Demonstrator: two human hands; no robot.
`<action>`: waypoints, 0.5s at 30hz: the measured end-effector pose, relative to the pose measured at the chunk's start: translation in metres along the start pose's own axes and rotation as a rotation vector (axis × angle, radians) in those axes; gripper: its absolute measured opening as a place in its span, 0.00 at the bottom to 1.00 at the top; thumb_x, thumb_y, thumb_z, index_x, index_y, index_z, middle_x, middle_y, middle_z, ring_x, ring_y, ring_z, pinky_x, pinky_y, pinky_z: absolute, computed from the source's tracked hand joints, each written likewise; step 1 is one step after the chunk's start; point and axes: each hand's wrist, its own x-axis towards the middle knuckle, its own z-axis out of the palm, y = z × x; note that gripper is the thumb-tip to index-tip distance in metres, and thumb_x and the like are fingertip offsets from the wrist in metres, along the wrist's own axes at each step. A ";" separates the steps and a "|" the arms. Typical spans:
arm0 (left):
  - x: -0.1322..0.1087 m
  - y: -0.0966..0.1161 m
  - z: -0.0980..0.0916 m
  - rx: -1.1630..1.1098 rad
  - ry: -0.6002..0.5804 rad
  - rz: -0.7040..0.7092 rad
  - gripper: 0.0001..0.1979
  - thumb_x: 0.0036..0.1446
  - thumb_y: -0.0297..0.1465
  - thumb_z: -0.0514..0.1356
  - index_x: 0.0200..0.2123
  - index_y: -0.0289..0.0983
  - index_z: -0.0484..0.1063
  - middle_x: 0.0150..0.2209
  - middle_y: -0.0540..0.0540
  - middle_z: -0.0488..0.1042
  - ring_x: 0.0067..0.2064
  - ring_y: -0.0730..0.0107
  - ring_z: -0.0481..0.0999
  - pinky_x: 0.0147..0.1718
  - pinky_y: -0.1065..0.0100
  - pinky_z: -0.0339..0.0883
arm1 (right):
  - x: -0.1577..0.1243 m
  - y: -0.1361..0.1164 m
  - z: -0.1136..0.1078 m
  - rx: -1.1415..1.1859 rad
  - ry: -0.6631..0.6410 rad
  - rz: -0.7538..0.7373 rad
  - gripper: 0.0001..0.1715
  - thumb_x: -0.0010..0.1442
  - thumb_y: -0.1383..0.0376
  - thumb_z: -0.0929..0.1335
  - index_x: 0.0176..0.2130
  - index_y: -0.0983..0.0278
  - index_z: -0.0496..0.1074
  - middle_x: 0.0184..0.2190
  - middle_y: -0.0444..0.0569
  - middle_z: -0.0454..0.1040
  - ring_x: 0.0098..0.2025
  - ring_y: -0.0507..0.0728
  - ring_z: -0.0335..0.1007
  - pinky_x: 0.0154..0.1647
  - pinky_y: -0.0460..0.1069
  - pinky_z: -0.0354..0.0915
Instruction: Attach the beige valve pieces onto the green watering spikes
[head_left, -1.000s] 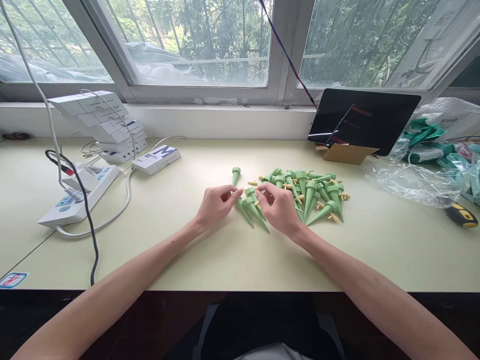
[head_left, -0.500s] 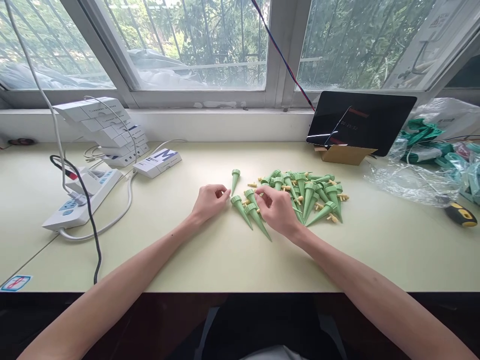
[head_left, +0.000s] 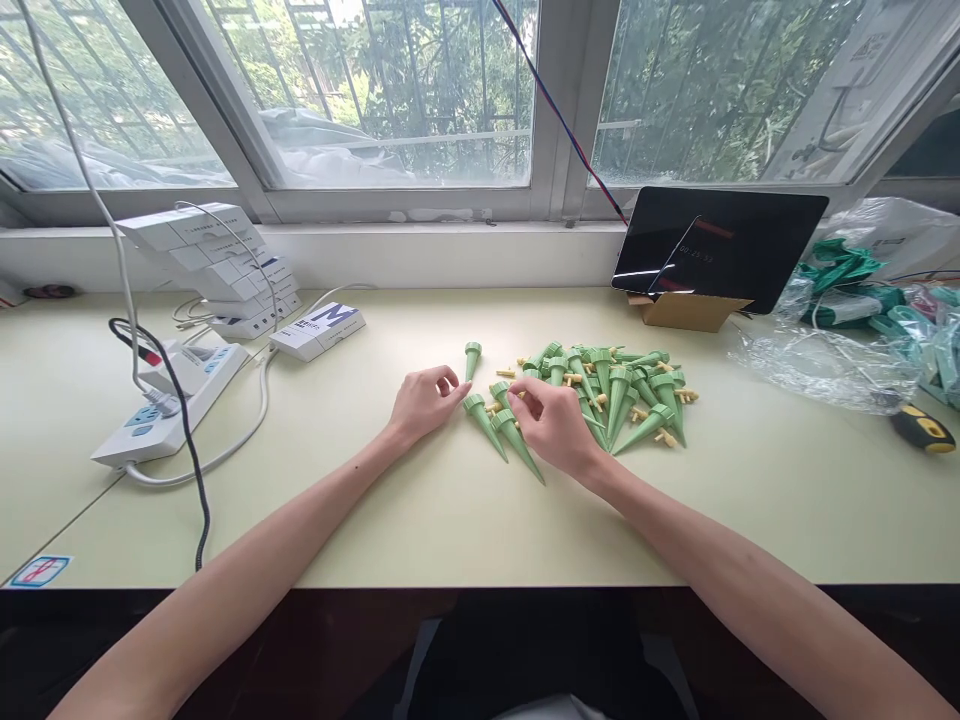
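My left hand point(head_left: 424, 404) rests on the table with curled fingers. Its fingertips meet the narrow lower end of a green plant watering spike point(head_left: 472, 358) that has a ridged cap; whether they grip it, I cannot make out. Two more spikes lie between my hands, the nearer one point(head_left: 519, 446) pointing towards me. Thumb and forefinger of my right hand point(head_left: 556, 422) are pinched together beside the cap of another spike point(head_left: 500, 392), and what they hold is hidden. Behind and right of that hand is a pile of green spikes point(head_left: 618, 388) mixed with small yellow valves point(head_left: 664, 437).
At the left are a white power strip point(head_left: 180, 405) with cables, stacked white boxes point(head_left: 225, 265) and a single box point(head_left: 318, 332). A tablet point(head_left: 720, 245) leans on a cardboard stand point(head_left: 696, 312). Clear plastic wrapping point(head_left: 832, 370) and a yellow-black tool point(head_left: 922, 428) lie right.
My left hand has shifted slightly right, its fingertips now at the lower end of the lone spike. My right hand stays nearly in place. The view has shifted a little.
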 end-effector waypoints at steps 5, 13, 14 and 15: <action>0.002 -0.002 -0.001 0.002 -0.027 -0.025 0.14 0.55 0.43 0.60 0.30 0.39 0.74 0.27 0.49 0.75 0.30 0.66 0.73 0.31 0.67 0.62 | 0.000 0.000 0.000 0.000 0.005 -0.006 0.11 0.65 0.62 0.64 0.34 0.64 0.72 0.18 0.39 0.62 0.19 0.50 0.54 0.25 0.45 0.53; 0.003 -0.003 0.000 0.017 -0.026 -0.010 0.12 0.54 0.40 0.58 0.29 0.38 0.75 0.27 0.48 0.75 0.30 0.66 0.73 0.33 0.66 0.63 | -0.001 -0.001 0.000 0.003 -0.003 -0.012 0.10 0.65 0.63 0.64 0.34 0.64 0.72 0.18 0.39 0.62 0.20 0.49 0.54 0.25 0.45 0.53; 0.003 -0.002 0.000 0.025 -0.026 -0.005 0.12 0.54 0.39 0.58 0.28 0.38 0.74 0.26 0.48 0.75 0.29 0.66 0.72 0.32 0.66 0.63 | -0.001 -0.001 0.000 0.002 -0.006 -0.012 0.10 0.65 0.62 0.64 0.34 0.64 0.72 0.18 0.39 0.61 0.20 0.49 0.53 0.25 0.45 0.53; 0.002 -0.001 -0.001 0.033 -0.027 0.001 0.12 0.55 0.39 0.58 0.27 0.38 0.74 0.25 0.48 0.75 0.28 0.66 0.72 0.32 0.66 0.63 | -0.001 0.000 0.000 -0.001 -0.009 -0.011 0.10 0.65 0.62 0.64 0.34 0.64 0.72 0.18 0.39 0.61 0.20 0.49 0.53 0.25 0.45 0.52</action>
